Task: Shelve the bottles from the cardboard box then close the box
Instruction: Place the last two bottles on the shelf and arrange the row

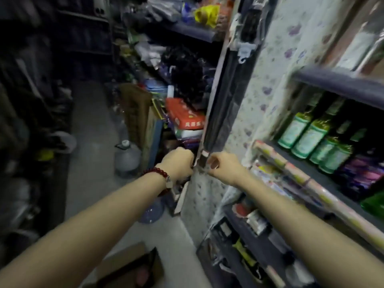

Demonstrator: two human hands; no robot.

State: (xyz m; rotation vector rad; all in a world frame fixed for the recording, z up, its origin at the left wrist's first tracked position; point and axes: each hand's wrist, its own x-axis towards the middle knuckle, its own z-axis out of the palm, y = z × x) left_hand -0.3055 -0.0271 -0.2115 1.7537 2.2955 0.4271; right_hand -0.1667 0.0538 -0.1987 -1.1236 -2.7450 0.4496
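Note:
The open cardboard box point(126, 267) lies on the floor at the bottom edge, its inside dark. Several green-labelled bottles point(307, 138) stand in rows on the middle shelf point(324, 169) at the right. Both my arms reach forward to the end panel of the shelving unit point(207, 194). My left hand point(179, 162), with a red bead bracelet on its wrist, is curled into a fist just left of the panel's edge. My right hand point(218, 164) is loosely closed just right of that edge. I see no bottle in either hand. The picture is blurred.
A narrow grey floor aisle point(89, 132) runs ahead between packed shelves. A large clear water jug point(126, 157) stands on the floor by the left hand. Red packets point(185, 115) and bags fill the shelves ahead. Rolled wrapping paper point(301, 177) lies along the right shelf's front edge.

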